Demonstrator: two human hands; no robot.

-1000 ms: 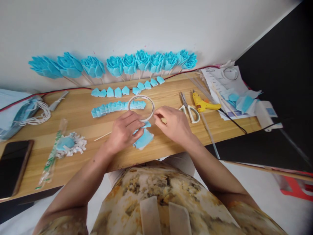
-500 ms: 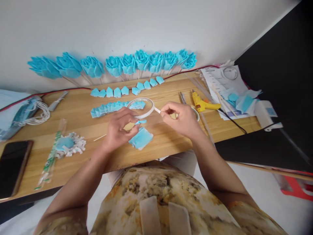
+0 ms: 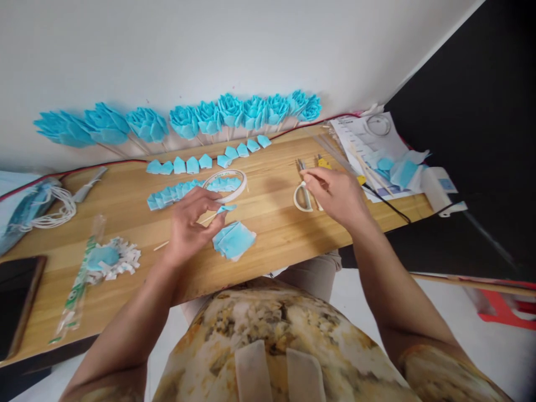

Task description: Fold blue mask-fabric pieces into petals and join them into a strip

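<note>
My left hand (image 3: 195,220) holds a roll of white tape (image 3: 232,195) upright by its lower edge, and pinches a small folded blue petal (image 3: 226,209) between thumb and finger. A short loose end of tape stands off the roll's right side. On the right, my right hand (image 3: 335,192) is closed with its fingertips at the middle of a pair of scissors (image 3: 302,198) with white handles, which lie on the table. The hand hides part of them. Below the roll rests a stack of blue fabric pieces (image 3: 234,240).
Blue flowers on sticks (image 3: 196,120) lean along the wall. Folded petals (image 3: 192,164) lie in rows before them. Left are a phone (image 3: 20,301), white scraps (image 3: 125,259) and coiled white cord (image 3: 58,206). A yellow glue gun (image 3: 323,162) and papers (image 3: 355,134) lie right.
My right hand has left the tape end and moved right to the scissors. My left hand keeps the roll and petal. The view has shifted slightly to the right.
</note>
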